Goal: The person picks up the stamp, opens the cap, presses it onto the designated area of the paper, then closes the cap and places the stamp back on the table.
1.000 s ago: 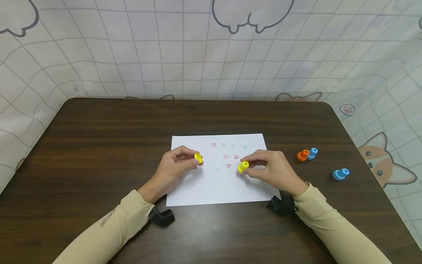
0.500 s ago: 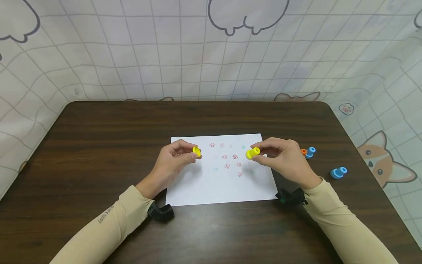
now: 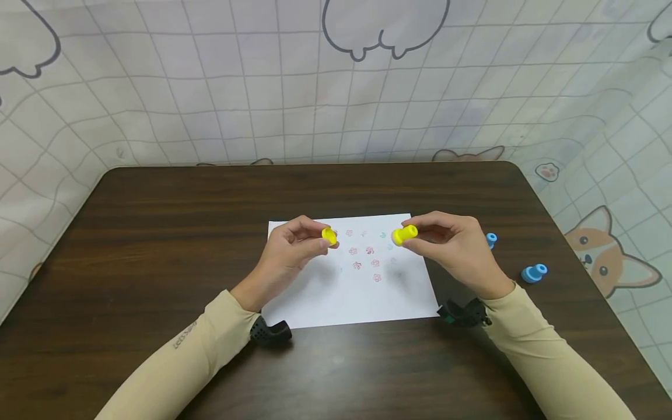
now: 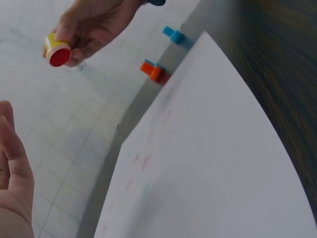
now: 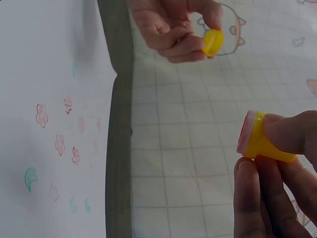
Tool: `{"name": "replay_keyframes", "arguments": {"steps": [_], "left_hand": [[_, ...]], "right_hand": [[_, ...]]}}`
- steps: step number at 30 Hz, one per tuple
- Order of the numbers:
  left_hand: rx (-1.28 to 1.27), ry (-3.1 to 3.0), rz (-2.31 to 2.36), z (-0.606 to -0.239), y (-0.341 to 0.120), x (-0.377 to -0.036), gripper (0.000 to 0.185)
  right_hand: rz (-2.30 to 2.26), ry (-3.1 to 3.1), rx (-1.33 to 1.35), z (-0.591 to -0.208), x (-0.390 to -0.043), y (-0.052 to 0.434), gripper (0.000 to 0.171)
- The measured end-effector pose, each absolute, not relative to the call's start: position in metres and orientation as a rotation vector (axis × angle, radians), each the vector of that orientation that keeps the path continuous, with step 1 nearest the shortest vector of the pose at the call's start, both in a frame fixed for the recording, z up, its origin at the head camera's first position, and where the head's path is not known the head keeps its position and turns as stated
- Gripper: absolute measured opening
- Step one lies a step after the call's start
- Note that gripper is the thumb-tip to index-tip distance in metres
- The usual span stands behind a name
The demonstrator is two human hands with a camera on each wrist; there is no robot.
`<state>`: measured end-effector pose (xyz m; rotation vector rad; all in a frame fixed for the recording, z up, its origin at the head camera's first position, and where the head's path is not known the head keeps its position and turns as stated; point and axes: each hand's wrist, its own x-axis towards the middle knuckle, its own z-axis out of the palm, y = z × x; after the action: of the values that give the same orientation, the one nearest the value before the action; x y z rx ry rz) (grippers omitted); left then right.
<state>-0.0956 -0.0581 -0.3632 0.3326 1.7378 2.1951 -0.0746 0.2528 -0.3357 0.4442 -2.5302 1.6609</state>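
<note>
My right hand (image 3: 455, 248) pinches a yellow stamp (image 3: 405, 235) between thumb and fingers, above the right part of a white sheet of paper (image 3: 336, 303). The red inked face of the stamp (image 4: 60, 57) shows in the left wrist view. Over the paper's left part, my left hand (image 3: 294, 251) pinches a small yellow cap (image 3: 329, 236) by its edge. In the right wrist view the cap (image 5: 213, 42) is apart from the stamp (image 5: 262, 141). Small red flower prints (image 3: 375, 278) and pale green prints mark the paper.
A blue stamp (image 3: 534, 273) stands on the dark wooden table (image 3: 157, 233) to the right of the paper. Another blue stamp (image 3: 491, 240) is partly hidden behind my right hand. An orange stamp (image 4: 152, 70) shows beside it in the left wrist view.
My right hand has lifted the yellow stamp off the paper and moved it right and up. My left hand has shifted slightly right with the cap, bringing the two closer together.
</note>
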Motion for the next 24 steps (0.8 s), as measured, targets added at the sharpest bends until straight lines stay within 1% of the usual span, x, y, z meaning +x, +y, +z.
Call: {"name": "replay_keyframes", "arguments": {"steps": [5,13,24], "left_hand": [[0.339,1.719,2.19,-0.361,-0.043,-0.095,0.021],[0.398,1.684,2.175,-0.361,-0.024,-0.091,0.022],[0.54,1.624,2.136,-0.365,-0.007,-0.08,0.024]], "right_hand": [[1.764,-2.479,0.458,-0.333,-0.071,0.25,0.03],[1.81,-2.455,0.485,-0.328,-0.065,0.244,0.031],[1.892,-2.413,0.524,-0.324,-0.055,0.235,0.031]]}}
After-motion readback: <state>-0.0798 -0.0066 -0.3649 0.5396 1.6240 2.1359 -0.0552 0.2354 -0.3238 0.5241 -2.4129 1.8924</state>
